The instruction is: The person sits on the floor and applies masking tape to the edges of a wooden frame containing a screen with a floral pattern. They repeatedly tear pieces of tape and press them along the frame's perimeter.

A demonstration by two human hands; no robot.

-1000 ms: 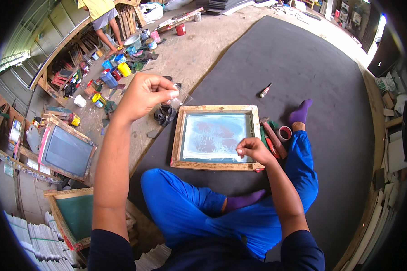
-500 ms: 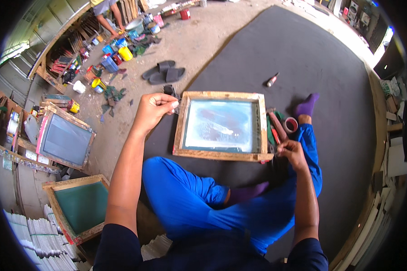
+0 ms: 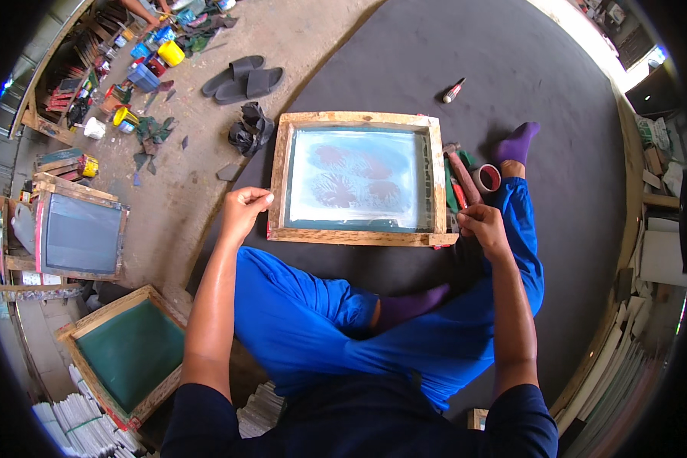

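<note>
— Both hands on the frame? How's each grip?

— Left hand (image 3: 246,208) has its grip pinched on the near left corner of the wooden screen frame (image 3: 356,236). Right hand (image 3: 481,227) is curled at the near right corner; whether it pinches the wood or something small, I cannot tell.

— Where does the frame lie?

— Flat on the dark mat (image 3: 557,91), just beyond the crossed blue-trousered legs (image 3: 305,320).

— Room around its edges?

— Far edge faces open mat, only a marker (image 3: 453,90) well off. Right edge is crowded: a hammer (image 3: 461,172) and tape roll (image 3: 487,178) just beside it. A black rag (image 3: 250,128) sits near the far left corner, sandals (image 3: 243,76) further out on the concrete.
</note>
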